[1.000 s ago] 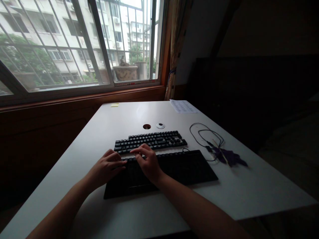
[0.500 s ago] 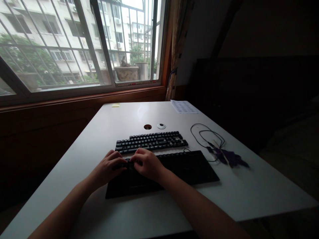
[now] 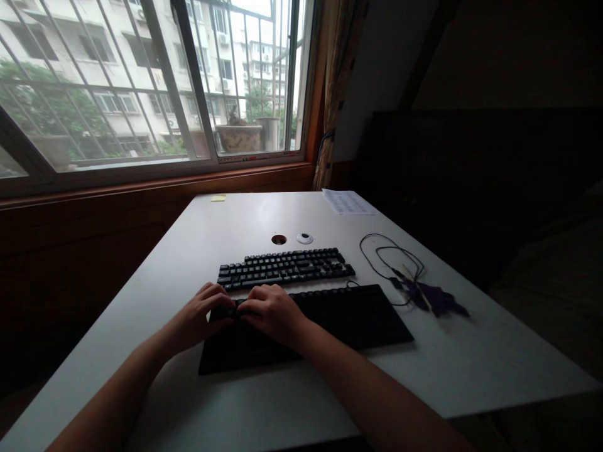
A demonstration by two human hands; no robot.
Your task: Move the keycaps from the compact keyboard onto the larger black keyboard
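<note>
A black keyboard point(image 3: 358, 320) lies flat on the white table, and both my hands are over its upper left part. My left hand point(image 3: 202, 314) has its fingers curled and thumb drawn in at the keyboard's top left corner. Close beside it, my right hand point(image 3: 273, 311) is bent with thumb and fingertips pinched together, almost meeting the left fingertips. Small dark shapes show between the fingertips, too dim to name. Just behind the keyboard, loose black keycaps point(image 3: 287, 269) are laid out in rows like a key layout.
On the right lie a looped black cable point(image 3: 377, 237) and a dark purple cloth-like thing point(image 3: 440, 301) with a thin stick point(image 3: 426, 298) across it. A round hole point(image 3: 279, 240), its white cover point(image 3: 304, 238), a printed sheet point(image 3: 349, 202) and a yellow note point(image 3: 218, 198) are farther back.
Both hands have shifted slightly left along the top of the keyboard. My right hand has flattened a little, its fingers now lower. The keycap rows look the same.
</note>
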